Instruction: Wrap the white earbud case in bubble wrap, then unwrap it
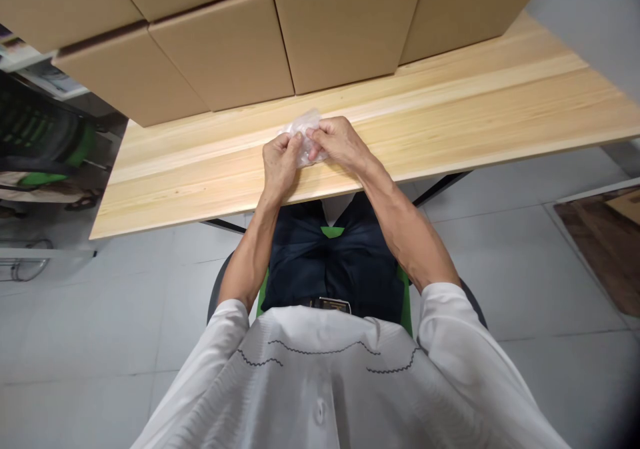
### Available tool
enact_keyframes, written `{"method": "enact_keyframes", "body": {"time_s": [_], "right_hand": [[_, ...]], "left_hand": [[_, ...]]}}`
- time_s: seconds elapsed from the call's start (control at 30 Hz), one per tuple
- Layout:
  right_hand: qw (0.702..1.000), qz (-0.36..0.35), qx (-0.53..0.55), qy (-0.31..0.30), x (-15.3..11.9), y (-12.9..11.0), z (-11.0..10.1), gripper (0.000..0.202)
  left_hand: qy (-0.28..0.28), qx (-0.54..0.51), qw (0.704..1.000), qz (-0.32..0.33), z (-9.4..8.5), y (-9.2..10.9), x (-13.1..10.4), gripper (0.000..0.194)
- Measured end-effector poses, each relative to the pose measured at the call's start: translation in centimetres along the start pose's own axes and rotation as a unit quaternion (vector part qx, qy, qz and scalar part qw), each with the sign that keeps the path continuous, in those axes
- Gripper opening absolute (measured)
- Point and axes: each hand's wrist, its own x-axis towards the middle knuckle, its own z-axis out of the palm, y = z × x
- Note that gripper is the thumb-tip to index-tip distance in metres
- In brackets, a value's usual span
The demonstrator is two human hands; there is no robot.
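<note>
A small, crinkled clear plastic bag point(311, 121) is between my two hands, just above or on the wooden table point(200, 169); I cannot tell which. My left hand point(281, 159) pinches its left side, thumb pressed against the fingers. On the right side, my right hand point(340, 141) grips the plastic with thumb and fingertips closed. Both hands are near the table's front edge, close together. What the bag contains, if anything, is too small and blurred to make out.
Large brown cardboard boxes point(225, 56) stand stacked along the back of the table. A dark chair with green parts point(45, 129) is at the left. A brown mat or board point(595, 236) lies on the floor at the right.
</note>
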Motion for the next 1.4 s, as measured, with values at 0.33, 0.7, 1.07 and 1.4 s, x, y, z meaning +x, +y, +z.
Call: {"method": "enact_keyframes", "body": {"time_s": [0.33,0.7,1.07,1.4], "right_hand": [[0.999,-0.012,-0.005,0.032,0.3,1.7,0.9,0.065],[0.966,-0.099,-0.087,0.22,0.8,3.6,-1.0,0.078],[0.959,-0.114,-0.113,0.235,0.5,4.2,-0.9,0.074],[0.906,-0.125,-0.384,0.125,-0.3,3.1,1.7,0.019]], "left_hand": [[0.059,-0.021,0.998,0.027,-0.4,-0.4,0.1,0.047],[0.301,-0.134,0.942,-0.054,-3.5,-2.3,1.8,0.083],[0.261,-0.109,0.958,-0.053,-3.1,-2.1,1.5,0.071],[0.029,-0.044,0.998,0.023,-0.1,-1.0,0.2,0.032]]}}
